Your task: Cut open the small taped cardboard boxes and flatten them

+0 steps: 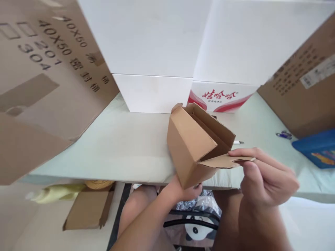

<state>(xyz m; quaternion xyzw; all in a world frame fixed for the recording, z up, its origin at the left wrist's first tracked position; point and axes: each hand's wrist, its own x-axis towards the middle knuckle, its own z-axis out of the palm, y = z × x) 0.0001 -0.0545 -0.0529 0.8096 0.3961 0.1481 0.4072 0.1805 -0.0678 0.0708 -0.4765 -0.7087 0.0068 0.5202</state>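
Note:
A small brown cardboard box (180, 153) is tilted over the front edge of the table, its top open and its flaps standing up. My left hand (185, 190) supports it from below at the near corner, with the fingers partly hidden under the box. Between the thumb and fingers of my right hand (267, 174) is the box's near end flap (221, 161), which has a notch cut in it. The box's far end touches or nearly touches the white cartons behind. Its inside is in shadow, and I cannot make out any contents.
White cartons (157, 94) stand along the back, one with red lettering. Large brown cartons rise at left (52, 76) and right (309, 87). A blue case (316, 148), scissors (284, 135) and a white pen (238, 142) lie on the table (131, 146). A flattish carton (86, 209) is on the floor.

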